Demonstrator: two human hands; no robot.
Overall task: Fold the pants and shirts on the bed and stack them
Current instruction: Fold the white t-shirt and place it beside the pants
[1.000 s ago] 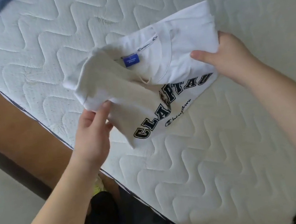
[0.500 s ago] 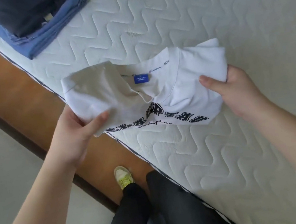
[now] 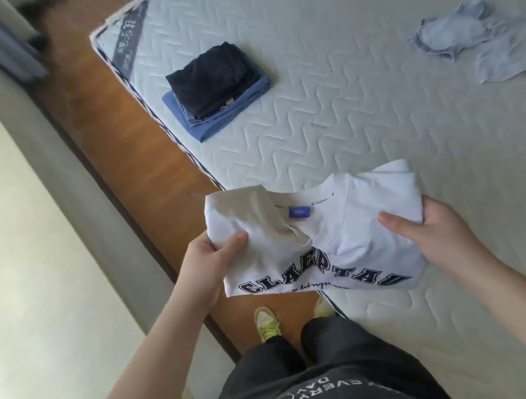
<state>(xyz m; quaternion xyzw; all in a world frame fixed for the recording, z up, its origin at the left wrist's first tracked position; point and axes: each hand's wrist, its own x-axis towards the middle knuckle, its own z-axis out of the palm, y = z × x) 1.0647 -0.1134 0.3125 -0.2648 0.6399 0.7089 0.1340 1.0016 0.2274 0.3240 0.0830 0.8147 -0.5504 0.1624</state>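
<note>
Viewing from the head camera, the only view. Left hand (image 3: 212,268) grasping the left edge of a folded white shirt (image 3: 321,235), thumb on top, fingers underneath and out of sight. Right hand (image 3: 431,235) grasping the right edge the same way, thumb (image 3: 394,220) pressed on the cloth. Shirt held up over the near edge of the bed (image 3: 378,113), partly over the wooden floor (image 3: 96,97), not resting flat.

Progress, judged: partly done. Stack (image 3: 220,86) of two folded garments, dark one on a blue one, lying near the far left edge of the bed, well apart from the hands. White shirt folded but not yet stacked. Pale blue garment (image 3: 487,42) crumpled at far right, unfolded.

Shirt condition: compact fold, collar and blue label facing up, dark block lettering along the near edge, left portion rumpled and shaded.
</note>
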